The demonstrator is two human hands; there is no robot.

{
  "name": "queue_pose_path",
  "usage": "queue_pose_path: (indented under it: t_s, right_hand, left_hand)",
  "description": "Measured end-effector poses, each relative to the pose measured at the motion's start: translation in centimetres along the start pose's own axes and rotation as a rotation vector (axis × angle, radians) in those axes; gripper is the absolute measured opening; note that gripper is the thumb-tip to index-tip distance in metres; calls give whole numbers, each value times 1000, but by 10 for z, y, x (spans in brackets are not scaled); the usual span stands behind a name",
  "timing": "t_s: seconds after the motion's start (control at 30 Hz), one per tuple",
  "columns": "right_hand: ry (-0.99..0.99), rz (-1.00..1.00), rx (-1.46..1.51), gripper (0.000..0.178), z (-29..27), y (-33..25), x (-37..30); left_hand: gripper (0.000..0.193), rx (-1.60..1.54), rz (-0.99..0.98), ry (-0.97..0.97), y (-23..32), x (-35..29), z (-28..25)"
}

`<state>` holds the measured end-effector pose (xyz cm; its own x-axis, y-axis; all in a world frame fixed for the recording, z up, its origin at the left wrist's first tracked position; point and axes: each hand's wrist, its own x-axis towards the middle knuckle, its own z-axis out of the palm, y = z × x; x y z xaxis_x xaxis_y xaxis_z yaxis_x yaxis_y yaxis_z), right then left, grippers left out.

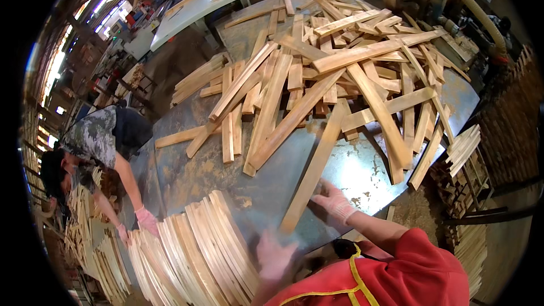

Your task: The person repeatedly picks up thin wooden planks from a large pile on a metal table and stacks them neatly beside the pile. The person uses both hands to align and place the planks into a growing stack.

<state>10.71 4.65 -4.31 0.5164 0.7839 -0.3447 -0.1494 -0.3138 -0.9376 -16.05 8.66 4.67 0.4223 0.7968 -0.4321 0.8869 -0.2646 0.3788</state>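
Note:
A long wooden slat (310,178) slants toward me off the pile, its near end blurred. My right hand (335,203), in a pale pink glove, is at the slat's right edge with thumb and fingers apart; whether it touches the wood is unclear. Close to the slat's near end is my left hand (275,255), also gloved and smeared by motion, so its fingers cannot be made out. Just left of it stands a row of slats (198,243) set side by side. Beyond my hands lies a loose heap of wooden slats (345,51), crossing at many angles.
The grey metal table (190,175) is dusted with sawdust. At the left, a co-worker (93,136) bends over the slat row with gloved hands on its far end. More slats are stacked beyond the right edge (464,147). A white-topped table (201,8) stands behind.

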Motion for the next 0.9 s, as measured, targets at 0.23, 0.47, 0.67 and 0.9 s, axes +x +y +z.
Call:
queue_pose_path:
  t_s: [0.23,0.47,0.67,0.9]
  right_hand:
    - [980,-374,-1369,71,-229,-68,108]
    - [326,-21,-542,68,-196,-67,69]
    - [-192,92,31,74,-22,29,-40]
    - [-696,100,-1088,86,173,-24,-89]
  left_hand:
    - [86,195,29,-10,11,53,30]
    - [96,-844,-45,-149,-34,-20,31]
    - [104,-730,-269,-42,-62,-76,-11]
    - [118,-512,-455,201,-129,-106,-15]
